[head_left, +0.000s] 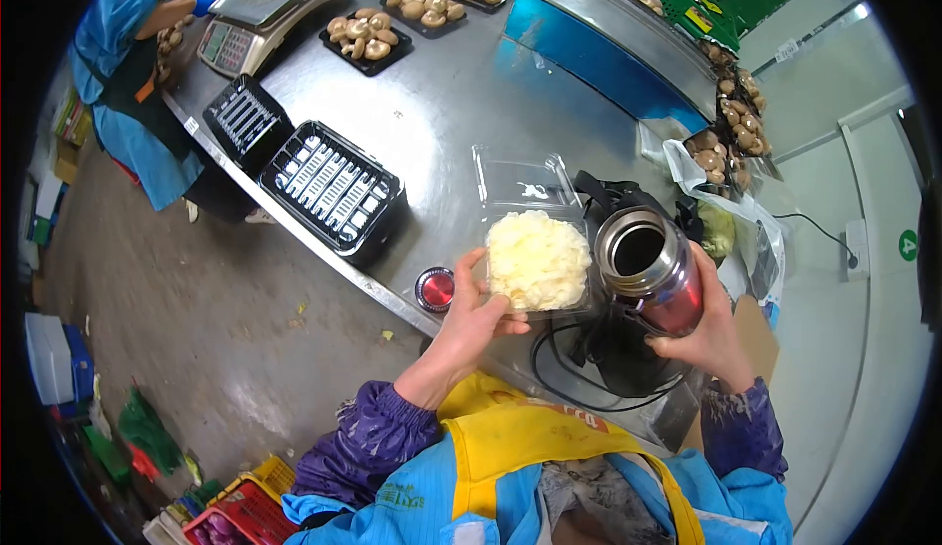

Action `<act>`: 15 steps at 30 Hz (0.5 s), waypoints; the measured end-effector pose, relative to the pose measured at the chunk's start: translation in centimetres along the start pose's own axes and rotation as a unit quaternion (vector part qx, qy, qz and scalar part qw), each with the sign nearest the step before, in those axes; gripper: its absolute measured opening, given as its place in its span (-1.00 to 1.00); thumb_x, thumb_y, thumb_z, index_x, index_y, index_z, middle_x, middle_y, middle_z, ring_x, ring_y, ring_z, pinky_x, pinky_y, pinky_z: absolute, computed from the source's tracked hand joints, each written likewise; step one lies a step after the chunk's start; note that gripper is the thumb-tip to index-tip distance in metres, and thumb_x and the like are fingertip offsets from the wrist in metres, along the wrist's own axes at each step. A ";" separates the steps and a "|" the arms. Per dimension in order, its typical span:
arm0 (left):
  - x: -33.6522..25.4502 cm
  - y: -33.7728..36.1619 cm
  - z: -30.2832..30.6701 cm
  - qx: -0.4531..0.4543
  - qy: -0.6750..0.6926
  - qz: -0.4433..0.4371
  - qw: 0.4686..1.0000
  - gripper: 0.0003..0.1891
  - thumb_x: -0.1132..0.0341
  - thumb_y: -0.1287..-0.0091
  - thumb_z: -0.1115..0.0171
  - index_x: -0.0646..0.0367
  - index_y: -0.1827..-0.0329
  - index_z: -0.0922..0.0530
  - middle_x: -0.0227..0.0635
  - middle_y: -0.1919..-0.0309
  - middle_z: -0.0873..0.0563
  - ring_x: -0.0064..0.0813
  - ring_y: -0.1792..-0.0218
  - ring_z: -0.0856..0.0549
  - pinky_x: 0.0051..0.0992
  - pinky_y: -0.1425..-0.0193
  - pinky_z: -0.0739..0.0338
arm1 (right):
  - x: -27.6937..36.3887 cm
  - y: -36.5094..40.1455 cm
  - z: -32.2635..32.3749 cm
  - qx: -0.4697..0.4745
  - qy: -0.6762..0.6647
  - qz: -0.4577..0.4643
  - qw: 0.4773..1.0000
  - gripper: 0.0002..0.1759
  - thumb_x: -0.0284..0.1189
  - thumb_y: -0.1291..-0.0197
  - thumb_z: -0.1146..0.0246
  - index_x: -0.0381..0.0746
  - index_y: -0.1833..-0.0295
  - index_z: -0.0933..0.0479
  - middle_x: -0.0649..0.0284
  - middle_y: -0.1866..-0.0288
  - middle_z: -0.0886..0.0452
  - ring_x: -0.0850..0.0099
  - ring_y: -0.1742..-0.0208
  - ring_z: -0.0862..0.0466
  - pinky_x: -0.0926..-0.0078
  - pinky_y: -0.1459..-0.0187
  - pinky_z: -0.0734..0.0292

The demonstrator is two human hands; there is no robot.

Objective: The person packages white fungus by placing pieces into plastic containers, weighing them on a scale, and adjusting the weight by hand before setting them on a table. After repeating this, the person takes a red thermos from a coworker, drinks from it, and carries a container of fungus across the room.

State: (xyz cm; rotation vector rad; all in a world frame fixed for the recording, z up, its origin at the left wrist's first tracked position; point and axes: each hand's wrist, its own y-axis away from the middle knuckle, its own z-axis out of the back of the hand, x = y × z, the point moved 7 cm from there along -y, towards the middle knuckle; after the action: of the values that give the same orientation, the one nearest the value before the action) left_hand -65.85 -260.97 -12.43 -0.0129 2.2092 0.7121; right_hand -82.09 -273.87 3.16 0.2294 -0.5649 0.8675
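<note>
My left hand (471, 317) grips the near left edge of a clear plastic clamshell box (530, 184), whose lid is folded back. Pale yellow, lumpy food (539, 260) fills the box; its kind I cannot make out. In my right hand (711, 334) is a red and steel thermos flask (677, 295), tilted slightly, with its uncapped mouth facing me and dark inside. A round red cap with a metal rim (435, 290) lies on the table just left of my left hand. Beside the flask, a black bag (618, 354) with a strap is partly hidden.
Stacked black trays (334, 187) sit along the left edge of the steel table (432, 84). Behind them are a weighing scale (265, 20) and trays of mushrooms (365, 35). A blue-sided metal machine (608, 45) stands at the back right. A co-worker in blue (123, 64) is at far left.
</note>
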 end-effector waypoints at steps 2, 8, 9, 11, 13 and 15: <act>-0.5 0.3 0.0 -0.025 -0.010 0.005 1.000 -0.31 0.56 -0.21 0.10 0.04 -0.36 0.20 -0.13 0.03 -0.40 -0.44 0.27 -0.59 -0.51 0.20 -0.61 | -0.6 0.4 0.1 -0.021 -0.067 -0.004 0.998 0.04 -0.41 0.49 -0.44 -0.27 -0.27 -0.15 0.11 -0.13 -0.37 0.23 -0.18 -0.41 0.37 -0.22 -0.25; -0.2 -1.7 1.2 -0.052 -0.013 -0.001 0.999 -0.32 0.58 -0.21 0.13 0.00 -0.36 0.18 -0.11 0.04 -0.43 -0.40 0.27 -0.60 -0.45 0.20 -0.61 | -3.3 2.8 0.8 -0.093 -0.273 -0.109 0.951 0.10 -0.49 0.47 -0.48 -0.29 -0.30 -0.05 0.17 -0.15 -0.33 0.38 -0.19 -0.36 0.44 -0.21 -0.22; 0.1 -2.7 1.7 -0.067 -0.003 -0.001 0.998 -0.35 0.60 -0.22 0.14 0.00 -0.35 0.14 -0.09 0.05 -0.44 -0.39 0.29 -0.59 -0.43 0.21 -0.60 | -3.9 3.3 1.0 -0.099 -0.285 -0.123 0.946 0.08 -0.48 0.47 -0.49 -0.30 -0.28 -0.06 0.17 -0.14 -0.35 0.39 -0.16 -0.38 0.44 -0.19 -0.25; 1.7 -5.8 3.3 -0.085 -0.009 0.002 0.996 -0.36 0.60 -0.22 0.14 0.00 -0.34 0.12 -0.08 0.05 -0.44 -0.39 0.29 -0.59 -0.44 0.22 -0.60 | -4.9 4.7 1.6 -0.127 -0.295 -0.135 0.937 0.06 -0.46 0.48 -0.52 -0.31 -0.24 -0.09 0.17 -0.09 -0.38 0.39 -0.12 -0.42 0.43 -0.15 -0.30; 3.0 -8.2 4.6 -0.106 -0.012 0.004 0.994 -0.38 0.60 -0.23 0.14 0.00 -0.33 0.11 -0.07 0.05 -0.43 -0.38 0.29 -0.59 -0.44 0.22 -0.60 | -5.5 6.1 2.3 -0.190 -0.291 -0.104 0.932 0.02 -0.44 0.51 -0.57 -0.33 -0.17 -0.16 0.16 -0.02 -0.43 0.41 -0.01 -0.49 0.45 -0.01 -0.45; 3.4 -9.7 4.8 -0.128 -0.029 0.006 0.991 -0.39 0.60 -0.23 0.12 -0.01 -0.31 0.09 -0.05 0.06 -0.43 -0.38 0.30 -0.58 -0.43 0.23 -0.61 | -6.5 7.4 2.3 -0.170 -0.308 -0.140 0.925 0.00 -0.45 0.48 -0.54 -0.34 -0.19 -0.17 0.14 -0.04 -0.42 0.36 -0.04 -0.48 0.39 -0.06 -0.43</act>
State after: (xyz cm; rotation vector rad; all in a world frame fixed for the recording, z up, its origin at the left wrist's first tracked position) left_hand -62.53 -265.98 -22.02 -0.1067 2.0510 0.9877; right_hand -92.00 -274.33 1.23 0.2576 -1.2266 0.3920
